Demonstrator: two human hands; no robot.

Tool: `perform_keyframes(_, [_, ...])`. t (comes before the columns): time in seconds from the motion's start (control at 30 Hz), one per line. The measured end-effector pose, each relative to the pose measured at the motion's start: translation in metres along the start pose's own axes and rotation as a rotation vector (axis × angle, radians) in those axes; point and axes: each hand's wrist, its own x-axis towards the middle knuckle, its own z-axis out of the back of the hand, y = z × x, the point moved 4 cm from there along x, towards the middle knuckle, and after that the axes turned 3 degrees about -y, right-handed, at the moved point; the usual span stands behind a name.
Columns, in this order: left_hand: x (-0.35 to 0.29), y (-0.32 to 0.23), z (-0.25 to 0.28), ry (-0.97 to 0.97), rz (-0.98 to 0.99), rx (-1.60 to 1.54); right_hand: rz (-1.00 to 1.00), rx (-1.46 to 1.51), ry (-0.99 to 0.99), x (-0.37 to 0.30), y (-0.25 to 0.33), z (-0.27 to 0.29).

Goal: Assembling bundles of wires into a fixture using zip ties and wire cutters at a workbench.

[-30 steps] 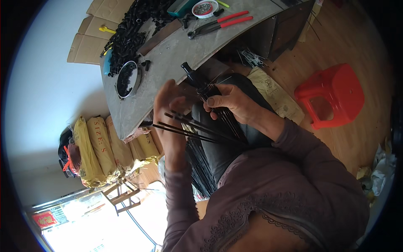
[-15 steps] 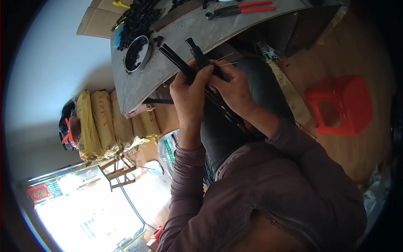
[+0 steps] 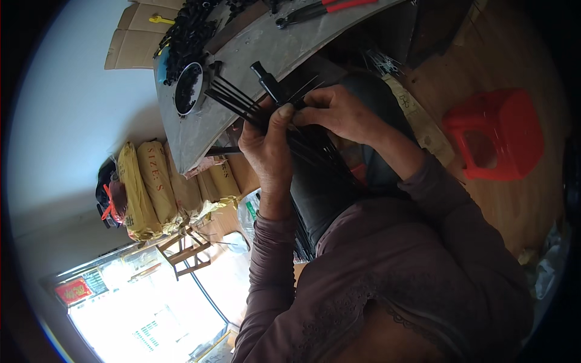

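Over my lap, my left hand (image 3: 266, 151) is closed around what looks like a black umbrella frame (image 3: 315, 148). Its thin black ribs (image 3: 233, 103) fan out past my fingers toward the table. A black cylindrical piece with a narrower tip (image 3: 265, 80) sticks up beside them. My right hand (image 3: 342, 115) meets the left at this piece, thumb and fingers pinched together. Fine metal wires (image 3: 305, 89) poke out near the right fingertips. What exactly those fingertips grip is hidden.
Ahead is a grey table (image 3: 254, 51) with a bowl of small black parts (image 3: 199, 91), a heap of black parts (image 3: 190, 30) and red-handled pliers (image 3: 311, 13). A red stool (image 3: 511, 136) stands at right; stuffed sacks (image 3: 152, 175) and a wooden stool (image 3: 184, 251) are at left.
The view has shifted a little. My right hand has turned, its fingers now pinching beside the left thumb. The ribs past my left hand are spread wider apart.
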Motion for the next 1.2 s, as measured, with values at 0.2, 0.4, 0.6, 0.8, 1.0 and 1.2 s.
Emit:
perform_keyframes(0.2, [-0.004,-0.009,-0.001,0.027,-0.068,0.063,-0.189,0.257,0.205,0.017,-0.024,-0.001])
perform_keyframes(0.4, [0.004,-0.001,0.011,0.043,0.027,0.052,-0.086,-0.023,0.119,0.008,-0.006,-0.009])
perform_keyframes(0.6, [0.011,-0.012,0.009,0.165,0.102,0.131,-0.113,-0.079,0.153,0.003,0.01,-0.006])
perform_keyframes(0.8, [0.007,-0.008,0.004,0.176,0.112,0.007,-0.247,0.21,0.222,0.009,-0.014,-0.004])
perform_keyframes(1.0, [0.007,0.001,0.004,0.124,0.163,-0.169,-0.13,0.01,0.092,-0.001,0.004,-0.008])
perform_keyframes(1.2, [0.011,0.009,0.009,0.099,0.222,-0.234,-0.116,0.035,0.075,0.001,0.005,-0.008])
